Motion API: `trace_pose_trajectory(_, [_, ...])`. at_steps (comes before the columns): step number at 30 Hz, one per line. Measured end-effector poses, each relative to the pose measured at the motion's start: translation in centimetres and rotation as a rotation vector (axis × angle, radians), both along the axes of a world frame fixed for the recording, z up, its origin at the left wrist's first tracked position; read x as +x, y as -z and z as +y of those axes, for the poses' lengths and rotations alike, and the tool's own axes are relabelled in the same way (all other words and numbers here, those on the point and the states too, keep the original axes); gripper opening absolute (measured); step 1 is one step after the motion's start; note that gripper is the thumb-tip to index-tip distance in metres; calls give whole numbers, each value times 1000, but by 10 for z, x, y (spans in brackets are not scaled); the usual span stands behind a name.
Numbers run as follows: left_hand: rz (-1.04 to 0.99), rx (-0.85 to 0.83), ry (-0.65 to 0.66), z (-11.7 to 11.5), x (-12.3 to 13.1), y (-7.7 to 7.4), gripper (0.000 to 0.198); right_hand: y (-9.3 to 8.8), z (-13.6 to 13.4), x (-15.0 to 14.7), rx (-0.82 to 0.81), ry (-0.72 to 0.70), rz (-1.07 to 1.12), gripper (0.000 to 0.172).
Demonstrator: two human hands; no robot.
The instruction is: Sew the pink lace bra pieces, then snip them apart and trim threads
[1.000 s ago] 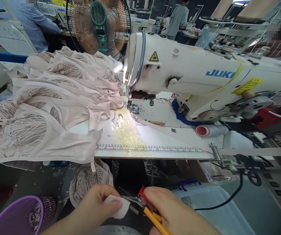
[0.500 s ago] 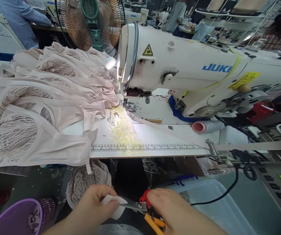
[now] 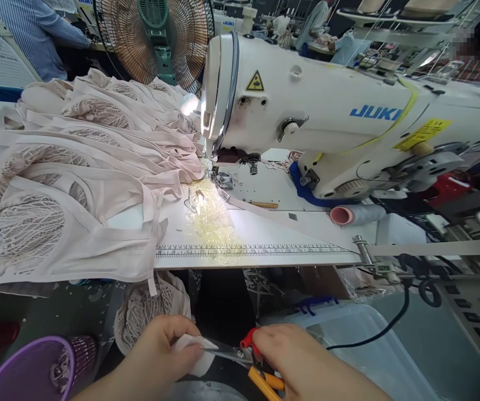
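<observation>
Below the table's front edge, my left hand point(image 3: 166, 348) pinches a small white piece point(image 3: 203, 365) that looks like fabric or paper. My right hand point(image 3: 296, 359) is closed around scissors point(image 3: 240, 355) with a red handle loop and an orange part below it. The blades point left and lie against the white piece, close to my left fingertips; whether they are cutting into it I cannot tell. Behind my left hand hangs a beige lace garment piece point(image 3: 151, 303). Part of the scissors' handles is hidden by my right fingers.
A white sewing machine point(image 3: 306, 106) stands on the table point(image 3: 290, 257), with beige lace garments point(image 3: 76, 206) heaped at its left. A purple basket point(image 3: 34, 367) is at lower left, a clear plastic bin point(image 3: 373, 345) at lower right. Behind are a fan point(image 3: 156, 39) and a person's striped sleeve point(image 3: 51, 28).
Both hands, the white piece and the scissors keep nearly the same place. The scissors' handles shift very slightly right. The view itself moves a little.
</observation>
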State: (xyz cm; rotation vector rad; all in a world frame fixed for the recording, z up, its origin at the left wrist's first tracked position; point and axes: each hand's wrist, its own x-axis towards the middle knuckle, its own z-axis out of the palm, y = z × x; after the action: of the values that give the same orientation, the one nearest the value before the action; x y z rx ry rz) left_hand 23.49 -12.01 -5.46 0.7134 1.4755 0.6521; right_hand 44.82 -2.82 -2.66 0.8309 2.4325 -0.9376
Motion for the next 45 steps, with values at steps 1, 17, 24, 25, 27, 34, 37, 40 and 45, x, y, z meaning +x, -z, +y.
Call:
trace_pose_trajectory(1, [-5,-6,1,0,0,0,19,0,0,0,-1,2,-4,32])
trace_pose_trajectory(17, [-84,-26,-25,-2,-1,-2,20,11,1,7,-146,48,19,38])
trace_pose_trajectory(24, [-88,-70,14,-2,-2,-3,16,9,0,7,-112,39,-11,42])
trace_pose_trajectory(25, [-86,-74,20,-2,-2,-3,16,9,0,7,-103,37,-12,43])
trace_pose_trajectory(27, [-87,-82,23,-2,-2,-3,16,9,0,8,-87,41,-5,44])
trace_pose_trajectory(34, [-145,-61,12,-2,-3,-1,18,12,-3,10,-101,75,14,37])
trace_pose_trajectory(37, [-143,-101,8,-2,-3,-1,20,15,-5,8,-60,51,26,35])
trace_pose_trajectory(40, [-145,-123,29,-2,-3,-2,18,15,-6,7,65,0,26,37])
trace_pose_trajectory(45, [-126,-150,19,-1,-2,-5,12,15,-8,5,123,-34,69,44])
